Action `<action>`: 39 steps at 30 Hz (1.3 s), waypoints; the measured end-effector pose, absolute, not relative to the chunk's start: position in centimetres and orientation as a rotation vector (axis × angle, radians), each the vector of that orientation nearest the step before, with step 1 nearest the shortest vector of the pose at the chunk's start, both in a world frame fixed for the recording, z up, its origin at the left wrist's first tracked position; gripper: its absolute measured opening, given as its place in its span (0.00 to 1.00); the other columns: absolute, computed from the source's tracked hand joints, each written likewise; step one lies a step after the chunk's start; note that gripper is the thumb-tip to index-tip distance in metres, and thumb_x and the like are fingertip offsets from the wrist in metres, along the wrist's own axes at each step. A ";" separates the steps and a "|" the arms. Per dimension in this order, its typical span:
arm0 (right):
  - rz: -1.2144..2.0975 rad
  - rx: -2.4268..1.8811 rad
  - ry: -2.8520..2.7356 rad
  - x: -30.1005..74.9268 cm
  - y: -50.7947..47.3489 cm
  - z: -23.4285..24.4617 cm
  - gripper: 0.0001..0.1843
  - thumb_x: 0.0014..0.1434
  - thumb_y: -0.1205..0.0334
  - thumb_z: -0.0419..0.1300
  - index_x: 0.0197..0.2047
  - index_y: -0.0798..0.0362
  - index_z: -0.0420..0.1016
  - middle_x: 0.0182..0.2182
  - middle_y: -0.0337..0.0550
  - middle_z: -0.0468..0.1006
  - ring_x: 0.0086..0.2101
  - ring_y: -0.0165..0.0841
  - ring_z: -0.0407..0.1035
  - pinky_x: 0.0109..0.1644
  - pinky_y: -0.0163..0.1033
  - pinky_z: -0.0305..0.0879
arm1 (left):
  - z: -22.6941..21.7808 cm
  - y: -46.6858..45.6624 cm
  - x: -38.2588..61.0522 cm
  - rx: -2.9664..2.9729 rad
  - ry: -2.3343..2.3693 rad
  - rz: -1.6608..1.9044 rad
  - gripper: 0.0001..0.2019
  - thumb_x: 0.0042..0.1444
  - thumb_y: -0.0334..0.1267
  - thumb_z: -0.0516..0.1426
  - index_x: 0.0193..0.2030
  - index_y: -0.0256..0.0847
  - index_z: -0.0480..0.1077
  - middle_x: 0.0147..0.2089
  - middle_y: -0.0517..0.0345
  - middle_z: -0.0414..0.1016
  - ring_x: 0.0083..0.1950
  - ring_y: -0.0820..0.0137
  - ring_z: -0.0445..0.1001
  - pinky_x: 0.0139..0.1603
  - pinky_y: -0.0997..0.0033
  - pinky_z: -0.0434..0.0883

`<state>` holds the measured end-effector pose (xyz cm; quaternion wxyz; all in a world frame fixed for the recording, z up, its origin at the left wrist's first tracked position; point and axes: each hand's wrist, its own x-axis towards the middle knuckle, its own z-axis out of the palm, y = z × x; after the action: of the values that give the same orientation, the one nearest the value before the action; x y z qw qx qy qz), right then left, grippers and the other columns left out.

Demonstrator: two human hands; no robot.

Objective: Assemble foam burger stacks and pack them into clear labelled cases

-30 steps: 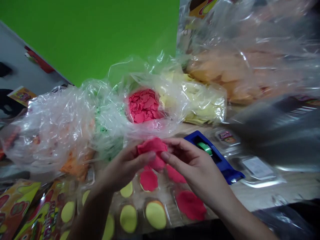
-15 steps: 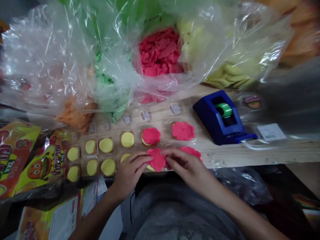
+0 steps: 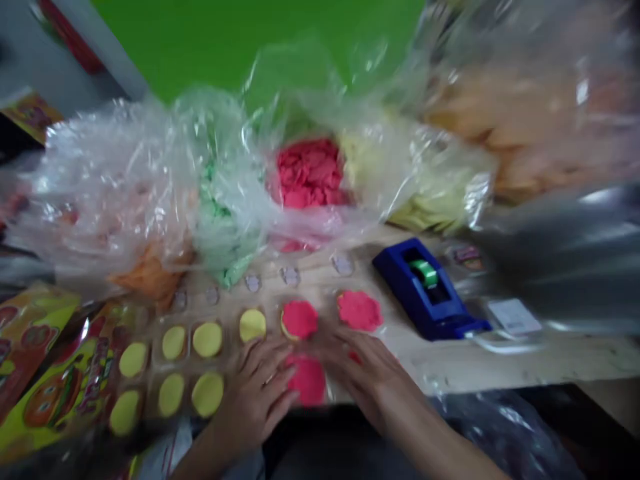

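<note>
clear bag (image 3: 313, 223): red pieces (image 3: 310, 172) | clear trays (image 3: 191, 360): yellow discs (image 3: 207, 340) | hands (image 3: 254, 395) (image 3: 371, 375): open, red piece (image 3: 309, 381) between them

No word or number legible; view blurred. Pinkish-white lettering (image 3: 99, 370) runs along the yellow burger-character packet (image 3: 53, 397); script perhaps Hebrew, too smeared to read. White label (image 3: 515, 316) on clear plastic packaging (image 3: 507, 345) beside the blue tape dispenser (image 3: 425, 287): no characters resolved. Small colored label (image 3: 467, 256) behind it: likewise unreadable. Printed card (image 3: 34, 115), upper left: wording indistinct.
</note>
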<state>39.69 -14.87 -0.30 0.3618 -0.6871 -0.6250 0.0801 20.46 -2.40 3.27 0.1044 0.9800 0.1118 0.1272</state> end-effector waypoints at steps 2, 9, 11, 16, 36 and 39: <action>0.034 -1.767 -1.588 43.6 -12.7 1.5 0.17 0.60 0.69 0.49 0.44 0.52 0.77 0.44 0.54 0.79 0.44 0.42 0.75 0.42 0.46 0.75 | 4.8 0.0 23.0 2.873 0.312 0.546 0.15 0.59 0.32 0.52 0.52 0.46 0.69 0.48 0.51 0.78 0.52 0.61 0.73 0.54 0.54 0.72; 0.282 -1.914 -1.586 56.3 1.3 8.6 0.15 0.62 0.71 0.51 0.46 0.52 0.76 0.43 0.42 0.81 0.43 0.32 0.75 0.48 0.34 0.69 | 8.7 11.5 40.8 2.730 0.567 0.534 0.17 0.60 0.28 0.48 0.53 0.34 0.69 0.58 0.41 0.69 0.61 0.61 0.66 0.64 0.58 0.61; 0.333 -2.019 -1.570 59.2 4.4 7.7 0.11 0.60 0.71 0.55 0.41 0.53 0.78 0.39 0.42 0.82 0.40 0.32 0.76 0.46 0.34 0.69 | 7.9 14.5 45.4 2.717 0.669 0.306 0.23 0.57 0.28 0.53 0.60 0.32 0.63 0.67 0.38 0.57 0.68 0.57 0.55 0.68 0.54 0.52; 0.266 -2.320 -1.358 65.3 5.5 4.3 0.12 0.63 0.63 0.57 0.48 0.58 0.72 0.46 0.49 0.77 0.44 0.36 0.73 0.49 0.48 0.69 | 5.0 19.8 50.5 2.645 0.617 0.108 0.39 0.43 0.35 0.66 0.64 0.39 0.59 0.70 0.40 0.50 0.71 0.50 0.46 0.68 0.49 0.49; 0.392 -1.894 -1.480 64.0 9.5 4.7 0.10 0.56 0.57 0.60 0.37 0.56 0.75 0.34 0.46 0.79 0.33 0.36 0.71 0.39 0.41 0.66 | 6.0 22.0 50.5 2.121 0.751 0.467 0.09 0.53 0.43 0.56 0.31 0.39 0.72 0.25 0.63 0.71 0.27 0.72 0.69 0.33 0.73 0.66; 0.462 -1.749 -1.376 63.7 9.5 5.7 0.10 0.57 0.59 0.59 0.34 0.58 0.74 0.31 0.46 0.78 0.30 0.34 0.70 0.38 0.40 0.67 | 6.6 21.9 50.2 2.027 0.751 0.524 0.10 0.54 0.43 0.56 0.32 0.38 0.72 0.28 0.61 0.74 0.31 0.71 0.71 0.36 0.73 0.68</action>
<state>63.65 9.45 5.70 0.4206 -0.6981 -0.5493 0.1845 50.21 21.85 6.61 0.4430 0.8171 0.3026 0.2112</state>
